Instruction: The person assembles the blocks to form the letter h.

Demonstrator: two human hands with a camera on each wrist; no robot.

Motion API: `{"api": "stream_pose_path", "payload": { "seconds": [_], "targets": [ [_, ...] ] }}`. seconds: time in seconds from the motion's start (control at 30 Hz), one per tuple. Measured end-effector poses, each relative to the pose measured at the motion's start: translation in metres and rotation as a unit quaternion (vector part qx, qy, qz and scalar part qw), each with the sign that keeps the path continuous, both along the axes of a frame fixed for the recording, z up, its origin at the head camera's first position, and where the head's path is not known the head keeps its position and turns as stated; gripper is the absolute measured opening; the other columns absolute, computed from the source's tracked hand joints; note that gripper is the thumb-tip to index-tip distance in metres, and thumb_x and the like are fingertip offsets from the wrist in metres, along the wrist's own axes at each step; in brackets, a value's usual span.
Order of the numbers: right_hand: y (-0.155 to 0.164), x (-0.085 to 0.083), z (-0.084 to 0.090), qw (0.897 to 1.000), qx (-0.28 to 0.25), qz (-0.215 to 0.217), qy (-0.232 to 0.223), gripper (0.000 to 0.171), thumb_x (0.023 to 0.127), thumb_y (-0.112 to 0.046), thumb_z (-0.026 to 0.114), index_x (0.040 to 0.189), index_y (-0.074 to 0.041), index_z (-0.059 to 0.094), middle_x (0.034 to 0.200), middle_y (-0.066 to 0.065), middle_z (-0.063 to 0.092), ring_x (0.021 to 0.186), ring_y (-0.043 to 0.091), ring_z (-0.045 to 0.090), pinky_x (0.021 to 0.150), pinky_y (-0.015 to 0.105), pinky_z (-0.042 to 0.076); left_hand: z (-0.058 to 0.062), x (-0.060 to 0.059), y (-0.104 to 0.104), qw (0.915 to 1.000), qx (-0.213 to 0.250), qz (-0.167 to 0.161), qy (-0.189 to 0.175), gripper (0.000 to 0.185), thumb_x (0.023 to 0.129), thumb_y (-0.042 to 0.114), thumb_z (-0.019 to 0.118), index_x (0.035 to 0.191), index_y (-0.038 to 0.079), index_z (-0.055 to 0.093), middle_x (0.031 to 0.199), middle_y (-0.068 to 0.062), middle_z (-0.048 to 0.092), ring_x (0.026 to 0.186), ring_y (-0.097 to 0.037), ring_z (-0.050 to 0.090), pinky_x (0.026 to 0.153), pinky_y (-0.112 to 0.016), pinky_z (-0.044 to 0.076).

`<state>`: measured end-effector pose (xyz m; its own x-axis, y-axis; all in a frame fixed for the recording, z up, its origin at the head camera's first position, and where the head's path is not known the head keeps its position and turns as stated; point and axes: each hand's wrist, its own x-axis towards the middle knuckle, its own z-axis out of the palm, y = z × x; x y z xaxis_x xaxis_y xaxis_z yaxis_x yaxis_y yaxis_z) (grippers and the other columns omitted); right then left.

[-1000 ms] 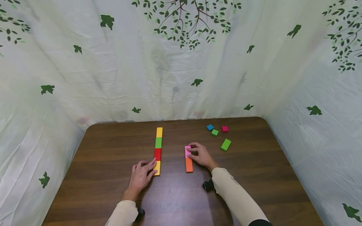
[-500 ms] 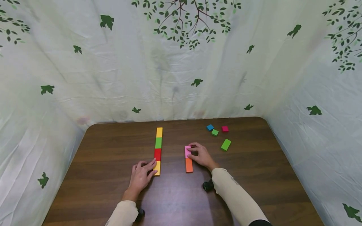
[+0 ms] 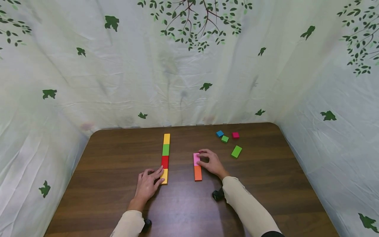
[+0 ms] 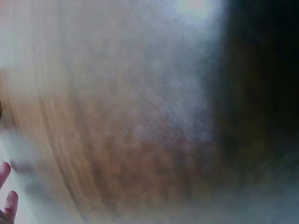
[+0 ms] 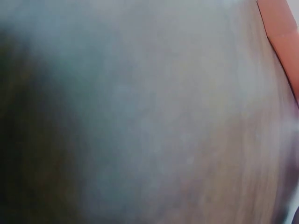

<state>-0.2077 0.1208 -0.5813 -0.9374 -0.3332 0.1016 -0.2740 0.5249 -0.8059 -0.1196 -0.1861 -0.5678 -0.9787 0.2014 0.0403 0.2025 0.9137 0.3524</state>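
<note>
— Leaf-print cloth walls you in; what has shifted on the tabletop (image 3: 118, 184)?

— Almost nothing since a second ago. Your right hand (image 3: 211, 163) still pinches the pink block (image 3: 196, 159), butted against the orange block (image 3: 197, 173); only your fingers crept slightly.

— And my left hand (image 3: 147, 185)?

— Relaxed, fingertips touching the near yellow block (image 3: 164, 176) of the long row (image 3: 165, 157).

— Room?

— Bare wood nearer you; loose blocks (image 3: 228, 140) lie far right.

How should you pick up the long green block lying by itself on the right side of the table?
Take the long green block across its two long edges, near its middle, coming straight down from above. It lies flat and tilted on the table, with bare wood all round it, so a grip with thumb and finger probably fits on both sides. Its top face is too wide and flat to pinch.
</note>
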Motion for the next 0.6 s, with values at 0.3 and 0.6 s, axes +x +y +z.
{"api": "stream_pose_path", "payload": {
  "seconds": [0.3,0.6],
  "targets": [
    [0.004,0.002,0.0,1.0,-0.008,-0.002,0.007,0.033,0.085,-0.02,0.075,0.116,-0.009,0.071,0.128,0.006,0.058,0.123,0.028,0.05,0.103,0.05,0.038,-0.002,0.0,-0.001,1.0,0.001,-0.003,0.004,0.054,0.086,0.033,0.071,0.134,0.016,0.056,0.141,0.001,0.051,0.118,-0.032,0.045,0.096,-0.054,0.031],
    [0.019,0.0,0.005,1.0,-0.005,-0.029,0.011,0.032,0.084,-0.021,0.077,0.113,-0.01,0.072,0.127,0.007,0.059,0.122,0.026,0.051,0.104,0.048,0.038,-0.001,-0.001,0.0,1.0,0.002,-0.002,-0.001,0.055,0.085,0.034,0.071,0.135,0.016,0.055,0.141,0.0,0.051,0.119,-0.033,0.044,0.096,-0.054,0.03]
  ]
}}
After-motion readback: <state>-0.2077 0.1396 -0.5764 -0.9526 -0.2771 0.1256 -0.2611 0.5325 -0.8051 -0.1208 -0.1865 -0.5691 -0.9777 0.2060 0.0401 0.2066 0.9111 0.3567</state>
